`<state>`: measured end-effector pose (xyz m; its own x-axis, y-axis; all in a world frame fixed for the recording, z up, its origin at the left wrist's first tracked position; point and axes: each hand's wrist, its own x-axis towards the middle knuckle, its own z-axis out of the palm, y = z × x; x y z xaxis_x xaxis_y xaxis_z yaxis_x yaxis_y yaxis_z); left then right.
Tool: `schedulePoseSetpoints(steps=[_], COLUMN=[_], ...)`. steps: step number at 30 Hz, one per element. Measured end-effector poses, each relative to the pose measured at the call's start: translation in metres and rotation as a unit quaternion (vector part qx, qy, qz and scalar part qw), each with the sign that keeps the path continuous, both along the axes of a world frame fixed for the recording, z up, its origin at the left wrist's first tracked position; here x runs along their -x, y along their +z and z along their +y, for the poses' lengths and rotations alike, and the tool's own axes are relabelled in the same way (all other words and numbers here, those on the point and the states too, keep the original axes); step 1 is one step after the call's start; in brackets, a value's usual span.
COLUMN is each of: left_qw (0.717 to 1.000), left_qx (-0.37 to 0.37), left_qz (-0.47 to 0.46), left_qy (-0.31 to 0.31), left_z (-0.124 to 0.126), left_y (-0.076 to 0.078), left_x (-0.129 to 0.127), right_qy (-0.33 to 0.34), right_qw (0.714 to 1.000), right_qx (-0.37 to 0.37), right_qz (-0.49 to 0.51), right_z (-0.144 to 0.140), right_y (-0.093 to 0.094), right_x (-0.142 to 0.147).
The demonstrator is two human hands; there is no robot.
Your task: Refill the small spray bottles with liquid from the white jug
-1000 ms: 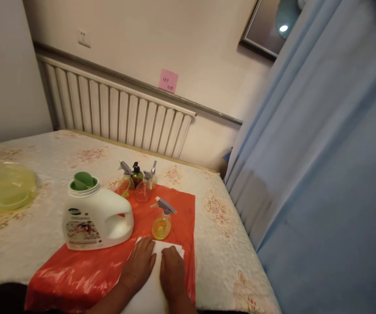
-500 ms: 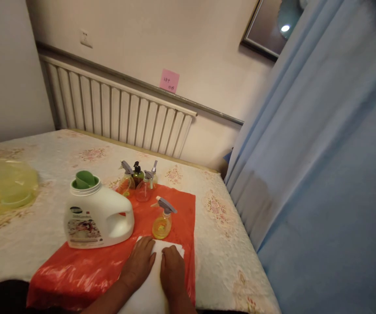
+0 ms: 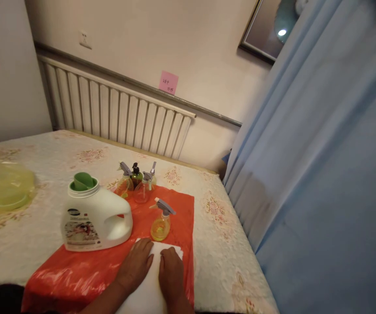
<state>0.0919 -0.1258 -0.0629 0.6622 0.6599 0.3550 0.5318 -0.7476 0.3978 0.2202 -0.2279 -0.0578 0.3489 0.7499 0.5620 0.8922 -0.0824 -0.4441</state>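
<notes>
A folded white cloth [image 3: 147,285] lies in front of me on a red plastic sheet [image 3: 80,274]. My left hand [image 3: 137,261] rests on the cloth's left far part, palm down, its fingers stretched forward and thumb apart. On the right side, my right hand [image 3: 172,270] is closed at the cloth, fingers curled over its edge and fingertips partly hidden. Just beyond the cloth stands a small spray bottle [image 3: 160,227] with yellow liquid and a grey trigger head. A large white detergent jug [image 3: 96,222], with a green cap [image 3: 83,181] in its mouth, stands to the left.
Several more bottles stand behind, including a clear spray bottle [image 3: 141,192] and a dark green pump bottle [image 3: 136,175]. A yellow translucent bag [image 3: 6,187] lies far left on the flowered bedspread [image 3: 220,244]. A blue curtain [image 3: 325,174] hangs at right; a radiator [image 3: 119,107] lines the wall.
The view has shifted slightly, so everything sits a little further left and lower. Both hands keep about the same place on the cloth.
</notes>
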Motion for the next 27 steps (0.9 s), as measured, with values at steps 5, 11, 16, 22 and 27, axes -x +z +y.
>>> schedulePoseSetpoints(steps=[5, 11, 16, 22, 27], left_qw=[1.0, 1.0, 1.0, 1.0, 1.0], left_qx=[-0.005, -0.015, -0.021, -0.02, -0.001], left_qz=[-0.008, -0.013, -0.014, -0.012, -0.001], left_qy=[-0.001, -0.004, 0.003, 0.011, 0.009], left_z=[0.002, 0.003, 0.003, 0.002, 0.003], left_y=[-0.003, -0.006, -0.009, -0.009, -0.009], left_x=[0.001, 0.003, 0.002, 0.002, 0.002], right_qy=[-0.017, -0.05, -0.062, -0.079, -0.064], right_qw=[0.997, 0.988, 0.986, 0.985, 0.983], right_qx=[-0.003, -0.028, -0.056, -0.051, -0.024], right_qz=[0.078, 0.144, 0.144, 0.148, 0.169], right_z=[0.006, 0.034, 0.066, 0.09, 0.095], right_y=[0.016, 0.05, 0.073, 0.083, 0.093], right_x=[-0.007, -0.03, -0.034, -0.023, -0.024])
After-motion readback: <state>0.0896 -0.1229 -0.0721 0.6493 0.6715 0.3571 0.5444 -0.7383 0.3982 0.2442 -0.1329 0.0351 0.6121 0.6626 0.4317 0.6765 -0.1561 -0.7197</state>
